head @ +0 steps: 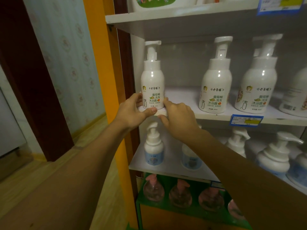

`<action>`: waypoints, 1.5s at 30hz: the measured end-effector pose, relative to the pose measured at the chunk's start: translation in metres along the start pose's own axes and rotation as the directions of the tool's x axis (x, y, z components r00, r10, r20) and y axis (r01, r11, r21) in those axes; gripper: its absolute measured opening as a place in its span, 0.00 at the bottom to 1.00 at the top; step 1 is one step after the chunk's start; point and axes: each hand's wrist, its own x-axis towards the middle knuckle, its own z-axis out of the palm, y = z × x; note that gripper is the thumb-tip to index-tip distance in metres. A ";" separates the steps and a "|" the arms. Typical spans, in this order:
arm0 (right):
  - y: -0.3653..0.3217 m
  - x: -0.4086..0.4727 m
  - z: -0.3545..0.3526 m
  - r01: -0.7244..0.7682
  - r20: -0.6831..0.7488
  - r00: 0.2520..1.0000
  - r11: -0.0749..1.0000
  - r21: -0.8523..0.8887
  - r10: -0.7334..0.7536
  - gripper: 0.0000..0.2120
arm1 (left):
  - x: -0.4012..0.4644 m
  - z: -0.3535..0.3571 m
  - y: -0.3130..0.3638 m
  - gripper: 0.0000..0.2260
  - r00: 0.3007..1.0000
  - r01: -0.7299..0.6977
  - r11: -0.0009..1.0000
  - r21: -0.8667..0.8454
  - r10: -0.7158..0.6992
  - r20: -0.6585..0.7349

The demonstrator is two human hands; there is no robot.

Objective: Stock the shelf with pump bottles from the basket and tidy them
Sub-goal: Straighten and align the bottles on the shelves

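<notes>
you've got both hands on the white plastic pump bottle with the green-and-orange label [152, 83], which stands upright at the far left end of the white middle shelf [214, 116], right at the front edge and close to the shelf's left side wall. your left hand [131, 112] wraps the bottom of the bottle from the left, thumb across the front along the shelf lip, and your right hand [178, 117] presses in from the right with the fingertips against the base, so it's gripped between the two. further right on the same shelf there are two matching white pump bottles, one near the middle [215, 83] and another just beside it [259, 83], both upright with labels facing out and a clear gap between them and yours. a blue and yellow price tag [245, 120] hangs off the shelf edge under those. the shelf below holds smaller white pump bottles with pale blue labels [153, 150], and under that a row of round clear bottles with pink pumps [153, 188] sits on a green surface. no basket in view.
</notes>
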 end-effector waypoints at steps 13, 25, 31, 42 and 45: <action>-0.001 -0.001 -0.001 -0.020 0.084 0.996 0.996 0.088 0.013 0.22 | -0.007 0.005 0.002 0.32 1.000 0.021 1.000 0.020 -0.020 -0.012; 0.051 -0.073 -0.082 -0.159 -0.431 0.875 0.972 0.174 0.220 0.28 | -0.043 0.072 0.082 0.19 0.938 -0.301 0.939 0.168 0.323 -0.126; 0.080 -0.056 -0.092 -0.400 -0.063 0.913 0.915 0.048 0.402 0.30 | -0.021 0.112 0.099 0.27 0.991 -0.117 0.947 0.298 0.094 0.090; 0.073 -0.030 -0.071 -0.322 0.043 0.946 0.946 0.021 0.321 0.34 | -0.023 0.106 0.079 0.19 0.982 -0.149 0.922 0.357 0.179 -0.054; 0.061 -0.022 -0.061 -0.287 0.088 0.955 0.956 0.054 0.282 0.31 | -0.020 0.093 0.069 0.21 0.987 -0.105 0.941 0.323 0.138 -0.084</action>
